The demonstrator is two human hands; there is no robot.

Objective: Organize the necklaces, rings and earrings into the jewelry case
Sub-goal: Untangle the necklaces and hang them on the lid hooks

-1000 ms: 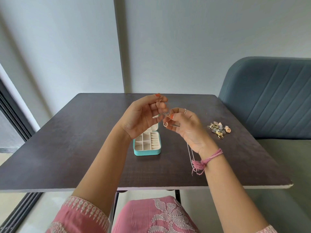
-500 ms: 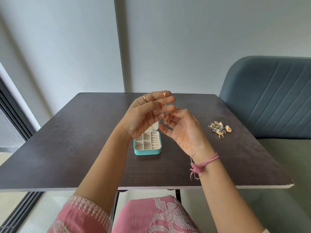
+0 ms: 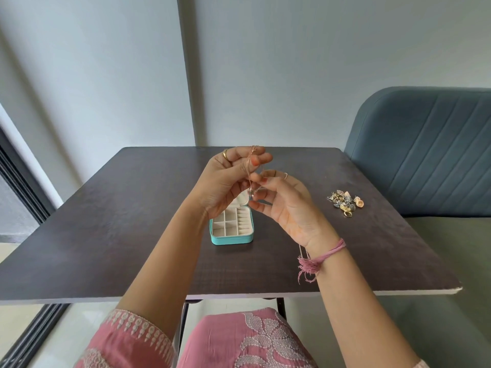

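Since a second ago both hands have risen above the teal jewelry case. The left hand now pinches the rose-gold necklace upright; the right hand fingers its pendant. On the dark table, the earring pile lies at three o'clock.

**A dark counter against pale walls**

A square, dark brown wood-grain counter with a thin pale edge stands against a plain light grey wall. A flat vertical pilaster of the same grey runs down the wall to the counter's far edge. On the right, a blue-grey upholstered chair with diagonal stitched channels sits just beside the counter. At the left, a dark window frame slants downward. The floor is pale and glossy, evenly lit by soft daylight.
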